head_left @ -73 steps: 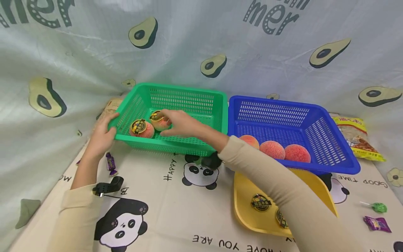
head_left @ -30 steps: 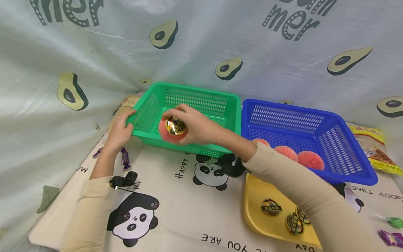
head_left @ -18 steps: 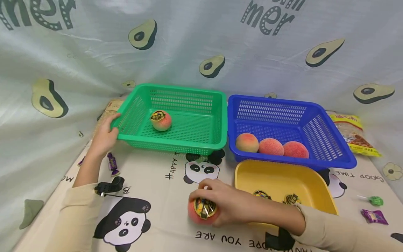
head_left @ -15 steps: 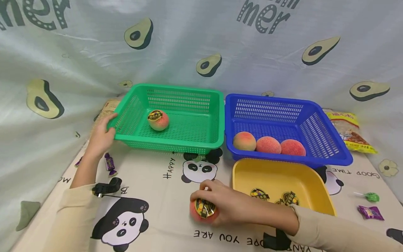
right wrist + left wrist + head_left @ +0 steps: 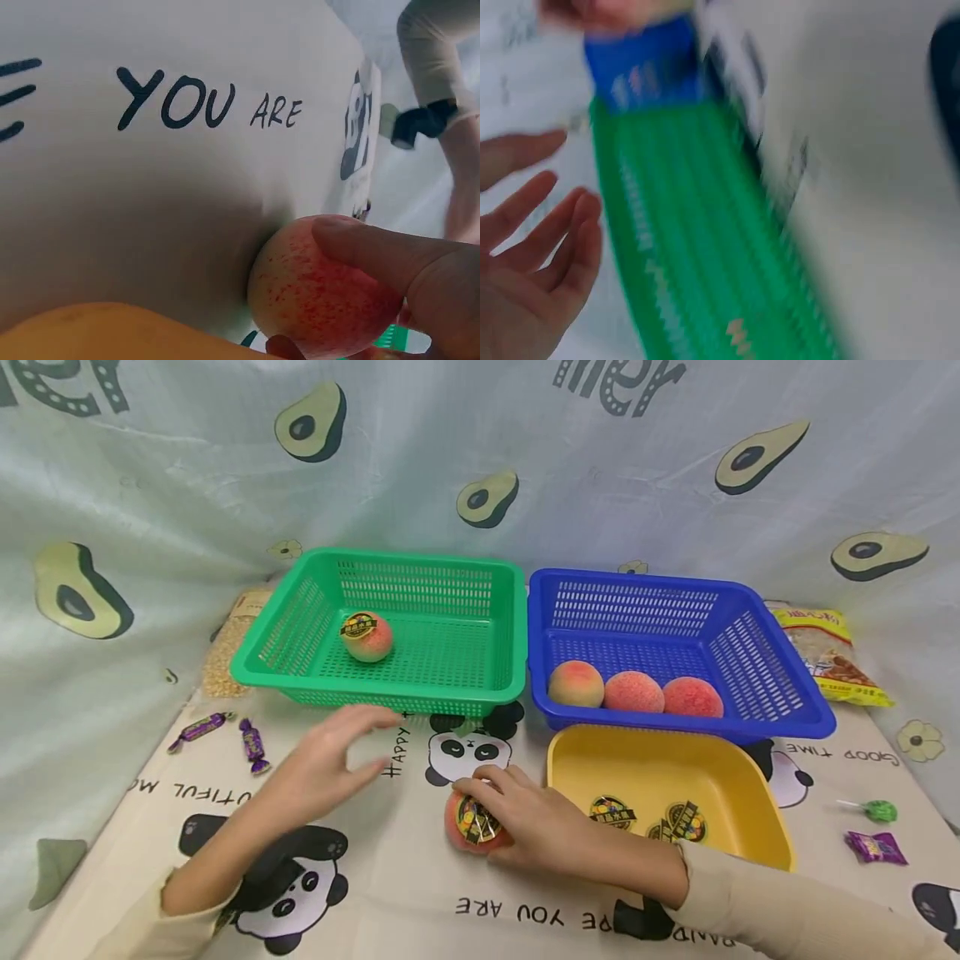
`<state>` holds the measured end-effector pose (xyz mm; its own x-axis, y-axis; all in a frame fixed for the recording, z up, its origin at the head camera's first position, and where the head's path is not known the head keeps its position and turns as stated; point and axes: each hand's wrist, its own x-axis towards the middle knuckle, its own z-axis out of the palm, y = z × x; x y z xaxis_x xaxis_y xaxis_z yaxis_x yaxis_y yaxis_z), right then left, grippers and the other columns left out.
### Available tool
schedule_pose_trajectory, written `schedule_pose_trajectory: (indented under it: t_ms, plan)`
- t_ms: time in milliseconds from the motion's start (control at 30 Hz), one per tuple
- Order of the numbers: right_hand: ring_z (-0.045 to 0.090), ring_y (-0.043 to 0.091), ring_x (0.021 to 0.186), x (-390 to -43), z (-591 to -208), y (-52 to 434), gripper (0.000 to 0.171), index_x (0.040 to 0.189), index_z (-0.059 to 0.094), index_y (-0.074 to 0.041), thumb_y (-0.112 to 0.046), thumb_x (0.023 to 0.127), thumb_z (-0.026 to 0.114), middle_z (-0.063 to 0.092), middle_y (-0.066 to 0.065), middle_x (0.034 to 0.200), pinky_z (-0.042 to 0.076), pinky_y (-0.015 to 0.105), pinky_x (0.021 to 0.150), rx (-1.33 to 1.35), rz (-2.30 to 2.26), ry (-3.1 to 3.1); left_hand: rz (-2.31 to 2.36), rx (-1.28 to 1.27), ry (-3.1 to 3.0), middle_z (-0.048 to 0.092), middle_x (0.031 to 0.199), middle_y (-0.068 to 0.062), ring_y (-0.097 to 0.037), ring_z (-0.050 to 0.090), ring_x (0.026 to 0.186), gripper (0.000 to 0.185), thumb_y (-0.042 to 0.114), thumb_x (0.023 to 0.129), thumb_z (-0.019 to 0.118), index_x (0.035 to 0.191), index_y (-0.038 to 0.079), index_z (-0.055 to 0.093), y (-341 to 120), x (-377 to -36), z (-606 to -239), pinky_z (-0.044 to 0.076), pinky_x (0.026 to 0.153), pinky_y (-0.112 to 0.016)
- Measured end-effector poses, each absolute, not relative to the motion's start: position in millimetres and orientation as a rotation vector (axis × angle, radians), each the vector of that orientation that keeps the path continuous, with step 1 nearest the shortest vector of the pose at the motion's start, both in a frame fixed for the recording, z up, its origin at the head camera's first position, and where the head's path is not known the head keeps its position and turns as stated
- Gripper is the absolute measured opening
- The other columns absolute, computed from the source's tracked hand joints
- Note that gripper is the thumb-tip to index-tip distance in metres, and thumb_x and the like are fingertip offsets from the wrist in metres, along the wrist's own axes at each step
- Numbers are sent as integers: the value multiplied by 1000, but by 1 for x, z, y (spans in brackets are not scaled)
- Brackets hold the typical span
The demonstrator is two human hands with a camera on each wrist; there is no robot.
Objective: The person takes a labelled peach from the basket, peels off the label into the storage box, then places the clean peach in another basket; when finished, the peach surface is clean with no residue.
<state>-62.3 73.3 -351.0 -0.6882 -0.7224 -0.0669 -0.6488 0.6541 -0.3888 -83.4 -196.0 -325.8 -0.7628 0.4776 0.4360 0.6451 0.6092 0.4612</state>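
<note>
My right hand (image 5: 536, 822) holds a peach (image 5: 467, 827) with a black-and-gold label on it, low over the cloth in front of the baskets. In the right wrist view, the thumb lies against this peach (image 5: 322, 289). My left hand (image 5: 322, 768) hangs in the air to the left, fingers spread and holding nothing; the left wrist view shows its loose fingers (image 5: 536, 232). Another labelled peach (image 5: 369, 639) sits in the green basket (image 5: 390, 697). Three peaches without visible labels, one of them this end peach (image 5: 576, 683), lie along the front of the blue basket (image 5: 675, 723).
A yellow tray (image 5: 558, 768) holding several round labels (image 5: 611, 812) stands before the blue basket. Wrapped candies (image 5: 252, 746) lie at left; a green lollipop (image 5: 881, 811) and a purple candy (image 5: 876, 847) at right. Bags (image 5: 832, 656) flank the baskets.
One labelled peach came out of the green basket in my right hand, down to the front of the cloth. My left hand has let go of the basket's rim and moved toward that peach.
</note>
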Motion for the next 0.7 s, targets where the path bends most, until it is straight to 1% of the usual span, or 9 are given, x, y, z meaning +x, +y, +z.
schedule_pose_trajectory:
  t_ms: [67, 133, 200, 267, 333, 433, 500, 600, 700]
  plan:
    - [46, 21, 115, -63, -347, 75, 81, 139, 40, -18, -22, 71, 84, 45, 5, 132, 52, 38, 82, -1084, -513, 2656, -995, -1036, -2735, 61, 114, -8, -25, 57, 103, 51, -1, 71, 79, 118, 4, 60, -182, -76, -331, 49, 87, -39]
    - [44, 22, 120, -63, -342, 78, 85, 141, 39, -17, -28, 70, 85, 44, 7, 135, 50, 41, 86, -1025, -554, 2641, -1064, -1095, -2871, 60, 115, -8, -24, 57, 103, 57, 6, 71, 82, 122, 4, 57, -172, -72, -337, 49, 86, -39]
    - [46, 22, 119, -65, -337, 82, 86, 139, 42, -15, -35, 69, 85, 46, 7, 133, 49, 43, 89, -973, -615, 2625, -1098, -1140, -2934, 59, 116, -8, -24, 55, 103, 60, 13, 71, 84, 124, 4, 56, -164, -70, -344, 48, 86, -41]
    - [49, 21, 114, -67, -334, 85, 77, 133, 49, -13, -40, 70, 83, 50, 6, 128, 49, 41, 88, -941, -696, 2614, -1124, -1174, -2940, 58, 118, -6, -22, 54, 106, 63, 18, 71, 84, 124, 5, 55, -155, -69, -350, 47, 88, -41]
    - [54, 18, 102, -69, -334, 87, 58, 122, 57, -11, -38, 76, 79, 55, 4, 117, 51, 34, 82, -942, -776, 2605, -1116, -1200, -2921, 57, 119, -5, -20, 52, 108, 64, 23, 71, 85, 124, 5, 54, -147, -68, -356, 47, 90, -39]
    - [56, 16, 88, -69, -336, 87, 26, 103, 62, -10, -24, 84, 73, 58, 0, 99, 50, 26, 73, -982, -870, 2622, -1106, -1221, -2878, 57, 117, -2, -16, 52, 109, 61, 26, 72, 84, 122, 7, 55, -138, -67, -362, 47, 91, -36]
    - [55, 13, 82, -69, -338, 87, 12, 95, 62, -10, -13, 86, 70, 56, -3, 90, 49, 23, 69, -993, -920, 2628, -1093, -1234, -2860, 58, 115, -1, -15, 53, 107, 58, 25, 73, 83, 121, 7, 56, -135, -68, -364, 47, 91, -33]
    - [53, 8, 78, -69, -333, 92, 9, 88, 60, -12, -7, 88, 67, 55, -7, 83, 49, 23, 68, -970, -1012, 2568, -1100, -1248, -2855, 59, 114, -2, -15, 55, 104, 55, 23, 74, 82, 119, 7, 56, -134, -69, -364, 49, 89, -32]
    - [54, 7, 74, -74, -322, 112, 8, 87, 61, -11, -6, 88, 66, 57, -8, 79, 51, 24, 66, -930, -1107, 2488, -1114, -1241, -2862, 59, 114, -3, -16, 56, 102, 55, 23, 74, 82, 119, 6, 57, -133, -69, -364, 50, 87, -31]
